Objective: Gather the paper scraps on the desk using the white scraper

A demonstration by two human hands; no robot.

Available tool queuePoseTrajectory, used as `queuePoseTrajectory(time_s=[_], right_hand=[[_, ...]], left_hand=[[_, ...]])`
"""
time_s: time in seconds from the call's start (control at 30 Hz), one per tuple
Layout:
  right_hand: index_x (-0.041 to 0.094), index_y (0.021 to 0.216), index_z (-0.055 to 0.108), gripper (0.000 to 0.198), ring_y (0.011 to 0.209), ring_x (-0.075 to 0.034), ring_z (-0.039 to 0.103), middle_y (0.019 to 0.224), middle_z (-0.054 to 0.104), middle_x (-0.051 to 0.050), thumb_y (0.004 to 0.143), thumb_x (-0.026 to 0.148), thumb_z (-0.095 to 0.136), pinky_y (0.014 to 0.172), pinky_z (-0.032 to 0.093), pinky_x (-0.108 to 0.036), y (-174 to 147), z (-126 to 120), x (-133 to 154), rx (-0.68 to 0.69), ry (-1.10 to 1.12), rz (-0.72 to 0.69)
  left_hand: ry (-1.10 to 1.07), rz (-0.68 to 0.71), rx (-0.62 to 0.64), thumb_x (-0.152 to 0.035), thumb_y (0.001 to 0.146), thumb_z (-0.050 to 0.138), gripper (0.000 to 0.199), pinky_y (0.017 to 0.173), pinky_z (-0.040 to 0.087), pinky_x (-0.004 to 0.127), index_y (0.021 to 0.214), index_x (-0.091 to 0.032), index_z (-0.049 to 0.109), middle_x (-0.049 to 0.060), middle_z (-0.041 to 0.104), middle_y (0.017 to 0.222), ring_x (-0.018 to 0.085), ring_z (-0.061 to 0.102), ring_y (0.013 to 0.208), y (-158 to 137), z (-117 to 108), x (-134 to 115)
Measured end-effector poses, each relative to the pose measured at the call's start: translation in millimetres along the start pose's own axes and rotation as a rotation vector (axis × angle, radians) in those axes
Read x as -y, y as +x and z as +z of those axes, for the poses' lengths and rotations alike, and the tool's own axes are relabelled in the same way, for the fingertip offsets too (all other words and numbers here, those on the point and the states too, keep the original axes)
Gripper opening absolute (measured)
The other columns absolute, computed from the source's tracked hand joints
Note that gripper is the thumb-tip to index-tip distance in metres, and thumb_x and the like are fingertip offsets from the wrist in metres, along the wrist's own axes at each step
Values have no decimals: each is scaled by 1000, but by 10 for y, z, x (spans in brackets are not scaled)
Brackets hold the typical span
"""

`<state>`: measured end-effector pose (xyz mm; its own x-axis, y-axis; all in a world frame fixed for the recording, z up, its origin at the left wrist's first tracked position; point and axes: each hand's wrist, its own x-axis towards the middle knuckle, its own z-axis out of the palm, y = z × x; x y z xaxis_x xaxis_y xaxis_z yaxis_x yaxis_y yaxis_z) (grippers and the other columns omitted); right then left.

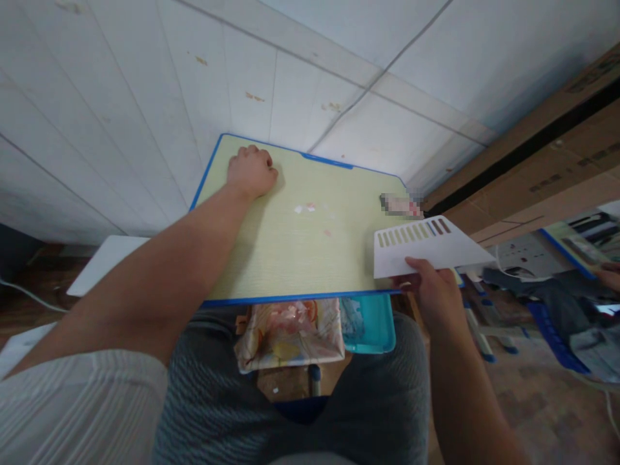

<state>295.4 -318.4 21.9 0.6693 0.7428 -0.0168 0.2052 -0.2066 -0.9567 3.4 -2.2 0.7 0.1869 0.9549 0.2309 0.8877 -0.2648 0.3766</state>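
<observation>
My left hand rests closed on the far left part of the pale yellow-green tabletop, knuckles up. Nothing shows between its curled fingers. My right hand pinches the lower edge of a white card over the near right corner of the table, thumb on top. A row of short strips, pale green turning to brown, runs along the card's far edge. Beyond the card lies a small item, blurred out in the picture. Small white and pinkish scraps lie mid-table.
Below the table's near edge, a patterned cloth-like lined container and a turquoise tray sit at my lap. A white panelled wall with a cable stands behind. Cardboard boxes rise at right; another person's hand shows far right.
</observation>
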Motion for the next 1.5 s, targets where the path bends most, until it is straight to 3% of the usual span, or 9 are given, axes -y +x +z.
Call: queuePoseTrajectory(time_s=[0.13, 0.33, 0.43, 0.53, 0.7, 0.97, 1.13, 1.3, 1.5], right_hand=[[21, 84, 76, 32, 55, -27, 78, 74, 82, -10, 69, 49, 82, 47, 60, -34, 321, 283, 199, 139, -46, -98], [21, 95, 77, 50, 66, -25, 83, 84, 85, -10, 77, 65, 90, 55, 62, -31, 776, 1026, 440, 333, -14, -339], [20, 91, 77, 56, 65, -23, 80, 79, 83, -9, 74, 72, 92, 57, 62, -31, 941, 1358, 427, 362, 54, -382], [21, 83, 77, 56, 59, -20, 71, 68, 77, -6, 76, 75, 91, 56, 58, -30, 1043, 1524, 352, 348, 13, -416], [21, 75, 75, 52, 53, -17, 62, 61, 73, -5, 83, 72, 87, 54, 49, -31, 1101, 1510, 235, 332, -72, -430], [20, 71, 76, 35, 53, -18, 65, 60, 74, -6, 86, 52, 81, 55, 49, -31, 944, 1337, 198, 284, -108, -449], [22, 67, 77, 41, 54, -20, 67, 62, 76, -8, 86, 56, 87, 58, 57, -34, 665, 1223, 160, 415, -38, -439], [22, 68, 79, 43, 51, -19, 66, 63, 77, -7, 89, 59, 88, 54, 53, -32, 606, 1203, 119, 324, 42, -418], [23, 62, 76, 48, 51, -18, 64, 60, 75, -7, 89, 61, 86, 57, 56, -33, 558, 1228, 119, 436, -32, -447]], left_hand=[[-15, 10, -13, -34, 109, 57, 54, 134, 48, 62, 152, -16, 83, 24, 71, 165, 47, 58, 161, 41, 55, 31], [-5, 8, -1, -36, 109, 57, 55, 133, 47, 62, 154, -16, 81, 25, 71, 164, 48, 57, 161, 40, 67, 30], [10, 17, -6, -34, 111, 55, 52, 133, 48, 59, 150, -14, 82, 25, 71, 163, 46, 58, 159, 23, 56, 26], [19, 23, -14, -33, 112, 55, 49, 132, 49, 59, 147, -15, 83, 24, 73, 161, 45, 60, 158, 25, 61, 30], [13, 20, -16, -33, 111, 57, 49, 133, 49, 60, 148, -16, 83, 23, 73, 161, 46, 58, 159, 51, 77, 36], [-18, 7, -4, -32, 109, 58, 49, 134, 47, 61, 148, -16, 83, 23, 71, 161, 48, 56, 161, 38, 58, 18], [-1, 13, -15, -31, 110, 57, 47, 133, 48, 59, 146, -16, 84, 23, 72, 161, 46, 59, 159, 44, 73, 21], [-15, 11, -6, -33, 109, 58, 50, 134, 46, 62, 150, -15, 81, 24, 71, 164, 48, 56, 161, 62, 95, 35], [-7, 8, -10, -33, 111, 59, 44, 134, 47, 59, 145, -17, 81, 23, 70, 161, 46, 56, 160, 84, 113, 48]])
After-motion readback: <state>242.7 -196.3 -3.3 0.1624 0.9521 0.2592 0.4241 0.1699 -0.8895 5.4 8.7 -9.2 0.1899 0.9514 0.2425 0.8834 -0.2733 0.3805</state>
